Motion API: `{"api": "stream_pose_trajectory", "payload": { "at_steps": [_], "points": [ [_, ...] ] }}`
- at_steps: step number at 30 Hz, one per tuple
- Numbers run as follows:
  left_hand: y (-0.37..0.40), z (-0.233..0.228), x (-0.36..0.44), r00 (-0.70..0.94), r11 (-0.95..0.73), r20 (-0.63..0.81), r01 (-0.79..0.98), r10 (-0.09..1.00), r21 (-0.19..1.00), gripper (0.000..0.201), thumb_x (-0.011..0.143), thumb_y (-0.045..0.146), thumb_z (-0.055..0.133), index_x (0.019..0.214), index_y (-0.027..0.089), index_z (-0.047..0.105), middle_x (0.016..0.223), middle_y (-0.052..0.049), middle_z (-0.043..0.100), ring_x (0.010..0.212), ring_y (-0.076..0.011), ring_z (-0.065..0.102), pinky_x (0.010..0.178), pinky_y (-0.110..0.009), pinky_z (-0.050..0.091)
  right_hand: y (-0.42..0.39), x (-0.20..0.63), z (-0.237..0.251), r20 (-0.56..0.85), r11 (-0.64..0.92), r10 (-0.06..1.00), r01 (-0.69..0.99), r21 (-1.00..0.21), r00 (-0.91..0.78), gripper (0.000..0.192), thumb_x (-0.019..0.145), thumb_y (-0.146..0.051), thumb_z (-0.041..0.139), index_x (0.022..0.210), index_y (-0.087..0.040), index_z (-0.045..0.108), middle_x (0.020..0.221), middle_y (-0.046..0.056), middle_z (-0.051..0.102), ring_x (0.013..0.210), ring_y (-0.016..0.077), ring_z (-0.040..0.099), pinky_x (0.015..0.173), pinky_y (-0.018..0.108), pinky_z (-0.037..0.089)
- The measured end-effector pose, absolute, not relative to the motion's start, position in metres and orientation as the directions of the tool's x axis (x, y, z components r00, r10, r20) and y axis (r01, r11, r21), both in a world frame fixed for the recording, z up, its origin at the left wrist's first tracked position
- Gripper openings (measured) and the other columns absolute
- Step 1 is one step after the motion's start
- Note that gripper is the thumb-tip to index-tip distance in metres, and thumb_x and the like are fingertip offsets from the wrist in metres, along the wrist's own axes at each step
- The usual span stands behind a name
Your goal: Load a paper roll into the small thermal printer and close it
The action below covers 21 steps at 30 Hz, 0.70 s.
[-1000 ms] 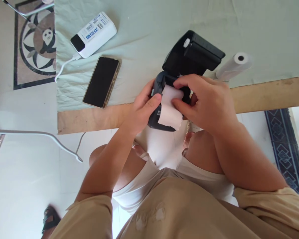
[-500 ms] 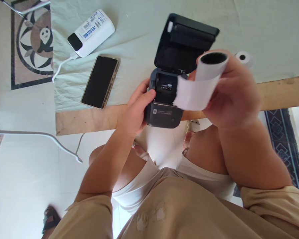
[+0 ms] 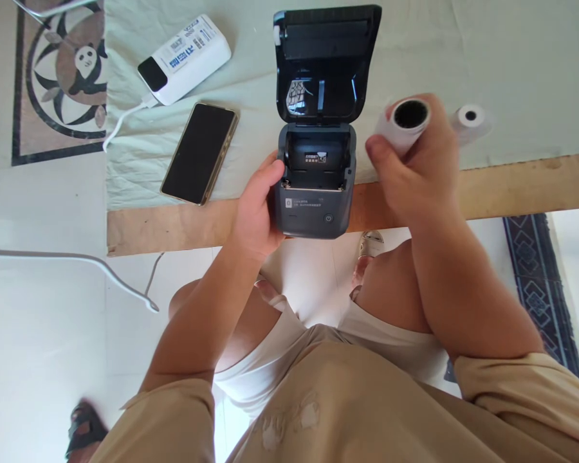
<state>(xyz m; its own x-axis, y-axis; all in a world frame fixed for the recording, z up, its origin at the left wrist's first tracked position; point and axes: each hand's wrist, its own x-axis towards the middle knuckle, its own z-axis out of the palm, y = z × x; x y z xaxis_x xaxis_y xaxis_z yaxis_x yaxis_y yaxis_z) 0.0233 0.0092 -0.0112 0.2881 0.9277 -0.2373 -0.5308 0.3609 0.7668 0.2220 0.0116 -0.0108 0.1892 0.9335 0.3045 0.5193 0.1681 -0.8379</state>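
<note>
My left hand [image 3: 260, 209] grips the left side of a dark label printer [image 3: 313, 215], thumb along its upper edge. The printer's lid [image 3: 324, 64] stands swung up and back, and a small printed sticker shows inside the bare paper bay. To the right of the printer, my right hand [image 3: 422, 173] is closed around a white paper roll [image 3: 400, 128] with a dark hollow core. The roll is tilted with one end towards me, slightly blurred. Behind this hand, a second, smaller white roll [image 3: 471, 119] rests on the cloth.
A phone [image 3: 200, 154] lies left of the printer. Beyond it is a white power bank [image 3: 186, 61] with a cable plugged in. A green cloth [image 3: 525, 77] covers the table, whose wooden edge [image 3: 502, 183] runs before me. A pale metal rail [image 3: 77, 257] crosses at left.
My right hand has drawn the paper roll away from the printer bay, and the loose paper end no longer shows. My left hand has turned the printer upright to face me.
</note>
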Motion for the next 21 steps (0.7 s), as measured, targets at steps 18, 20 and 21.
{"api": "stream_pose_trajectory", "payload": {
  "at_steps": [18, 20, 21],
  "points": [
    [0.013, -0.018, 0.022, 0.323, 0.336, -0.194, -0.472, 0.926, 0.815, 0.025, 0.094, 0.042, 0.050, 0.096, 0.022, 0.066, 0.089, -0.001, 0.073, 0.114, -0.0260, 0.071, 0.087, -0.037, 0.063, 0.006, 0.257, 0.004, 0.671, 0.154, 0.699, 0.864, -0.479, 0.247, 0.033, 0.077, -0.014, 0.061, 0.109, -0.018, 0.058, 0.111, 0.011, 0.060, 0.107, 0.0254, 0.058, 0.088, 0.040, 0.045],
    [0.013, -0.018, 0.022, 0.326, 0.333, -0.187, -0.479, 0.927, 0.813, 0.025, 0.094, 0.041, 0.050, 0.094, 0.021, 0.065, 0.091, -0.001, 0.073, 0.114, -0.0258, 0.071, 0.087, -0.036, 0.063, 0.013, 0.272, 0.000, 0.557, -0.016, 0.772, 0.885, -0.465, 0.307, 0.046, 0.072, -0.018, 0.071, 0.117, -0.017, 0.060, 0.120, 0.013, 0.058, 0.115, 0.0287, 0.055, 0.097, 0.044, 0.042],
    [0.013, -0.018, 0.022, 0.329, 0.335, -0.188, -0.479, 0.926, 0.811, 0.025, 0.093, 0.041, 0.050, 0.093, 0.021, 0.065, 0.091, -0.002, 0.073, 0.114, -0.0258, 0.071, 0.086, -0.036, 0.064, 0.017, 0.278, -0.003, 0.464, -0.107, 0.813, 0.872, -0.477, 0.353, 0.053, 0.070, -0.021, 0.075, 0.120, -0.017, 0.061, 0.123, 0.015, 0.057, 0.117, 0.0289, 0.055, 0.099, 0.044, 0.041]
  ]
}}
